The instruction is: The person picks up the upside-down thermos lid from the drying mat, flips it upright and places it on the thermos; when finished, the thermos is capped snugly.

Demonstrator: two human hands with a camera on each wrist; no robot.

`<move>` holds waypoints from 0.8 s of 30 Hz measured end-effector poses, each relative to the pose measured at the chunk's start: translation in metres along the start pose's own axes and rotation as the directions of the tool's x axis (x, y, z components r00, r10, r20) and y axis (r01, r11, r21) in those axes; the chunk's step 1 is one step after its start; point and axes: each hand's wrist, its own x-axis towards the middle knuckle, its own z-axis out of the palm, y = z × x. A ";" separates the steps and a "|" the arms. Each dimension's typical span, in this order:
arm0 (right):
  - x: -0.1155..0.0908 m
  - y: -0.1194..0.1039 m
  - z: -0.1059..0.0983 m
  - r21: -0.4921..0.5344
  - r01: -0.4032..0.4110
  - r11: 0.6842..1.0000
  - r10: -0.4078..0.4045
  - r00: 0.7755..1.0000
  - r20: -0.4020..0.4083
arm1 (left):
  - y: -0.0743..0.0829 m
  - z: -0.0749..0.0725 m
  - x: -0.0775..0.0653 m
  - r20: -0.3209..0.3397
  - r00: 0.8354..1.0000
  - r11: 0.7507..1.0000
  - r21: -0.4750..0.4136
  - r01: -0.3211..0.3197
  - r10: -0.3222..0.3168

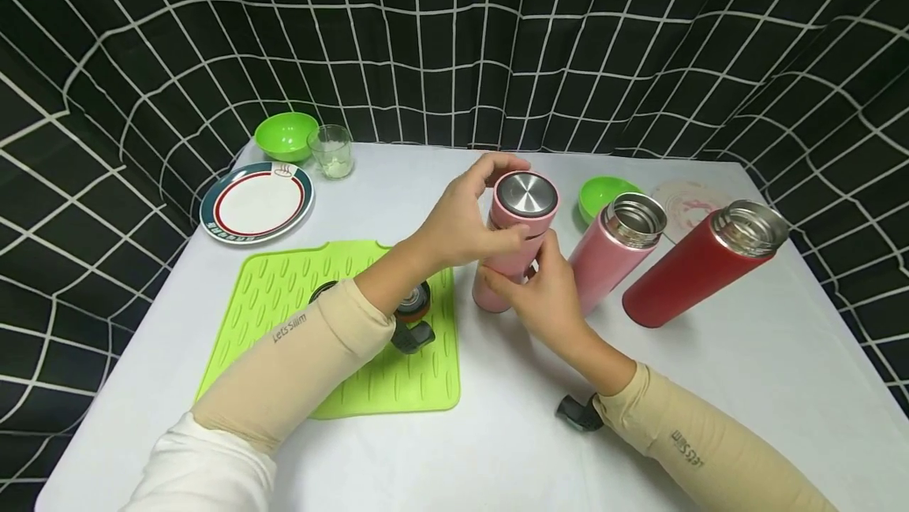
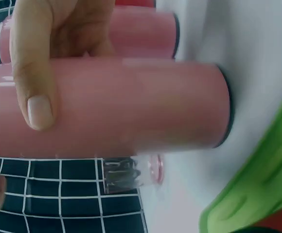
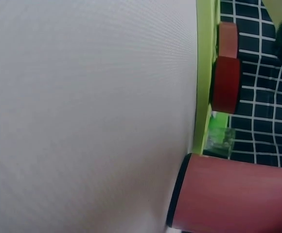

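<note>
- Lids (image 3: pixel 226 85) sit on the green mat (image 1: pixel 419 386).
- Uncapped pink thermos (image 1: pixel 608 259) and red thermos (image 1: pixel 699 271) stand rightward.
- Your left hand (image 1: pixel 461 220) grips the capped thermos (image 1: pixel 510 261) high, your right hand (image 1: pixel 547 303) lower.

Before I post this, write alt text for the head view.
Both hands grip a capped pink bottle. To its right, an open pink bottle and an open red bottle stand on a white table; left of the held bottle lies a green mat.
</note>
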 end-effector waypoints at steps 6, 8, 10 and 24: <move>0.003 0.000 0.001 0.009 0.001 1.000 -0.001 1.000 0.006 | 0.002 -0.006 0.002 0.019 0.999 1.000 0.004 0.026 -0.026; 0.004 -0.001 0.002 0.015 0.010 1.000 -0.010 1.000 0.011 | 0.004 -0.007 0.002 0.019 0.999 0.999 0.008 0.040 -0.040; 0.005 -0.001 0.002 0.017 0.012 1.000 -0.013 1.000 0.016 | 0.004 -0.007 0.003 0.018 0.999 0.999 0.012 0.049 -0.050; 0.004 -0.002 -0.001 0.020 -0.013 1.000 0.012 0.999 0.033 | 0.004 -0.006 0.004 0.069 0.990 0.993 0.024 0.118 -0.120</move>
